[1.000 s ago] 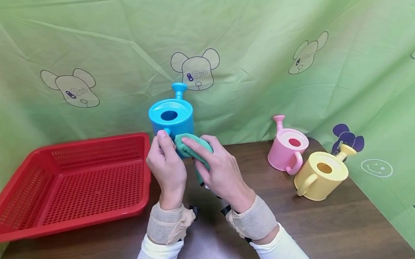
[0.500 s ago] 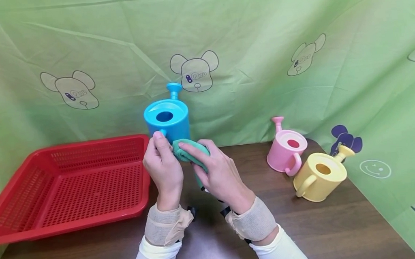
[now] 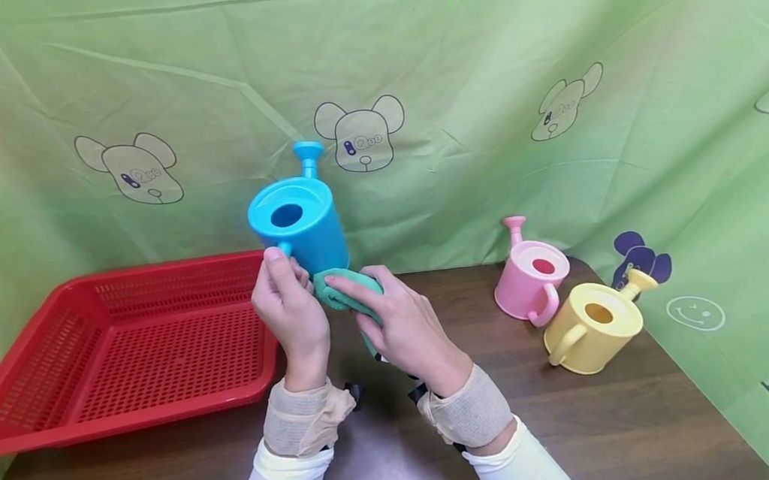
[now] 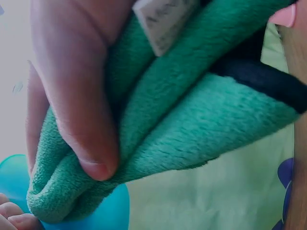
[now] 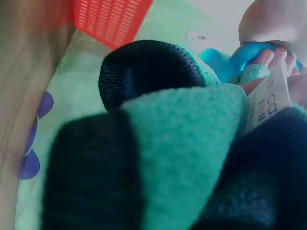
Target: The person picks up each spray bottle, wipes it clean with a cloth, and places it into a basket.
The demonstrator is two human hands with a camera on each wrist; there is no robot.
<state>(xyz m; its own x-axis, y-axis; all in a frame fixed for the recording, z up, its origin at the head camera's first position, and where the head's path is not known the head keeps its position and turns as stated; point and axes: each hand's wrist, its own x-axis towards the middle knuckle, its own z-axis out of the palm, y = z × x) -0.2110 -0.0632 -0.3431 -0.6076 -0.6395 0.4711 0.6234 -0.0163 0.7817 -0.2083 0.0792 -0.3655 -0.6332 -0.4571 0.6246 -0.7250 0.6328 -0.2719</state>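
Observation:
A blue watering can [image 3: 319, 237] is held up above the table, tilted, its spout pointing away from me. My left hand [image 3: 294, 315] grips its handle, thumb on top. In my right hand [image 3: 408, 325] is a folded green towel [image 3: 336, 298], pressed at the lower side of the can, near the base. The left wrist view shows the thumb of the right hand [image 4: 81, 86] pinching the plush cloth, which has dark edging and a white label [image 4: 160, 24]. Cloth covers most of the right wrist view; the can's handle [image 5: 254, 50] shows behind it.
A red mesh basket [image 3: 167, 402] stands at the left of the wooden table [image 3: 610, 433]. To the right are a pink watering can [image 3: 520, 286] and a yellow watering can [image 3: 592, 344]. A green printed curtain [image 3: 451, 54] hangs behind and along the right side.
The blue watering can has moved left and tilted more, the left hand going with it. The right hand and towel have shifted slightly left and down toward the can's base.

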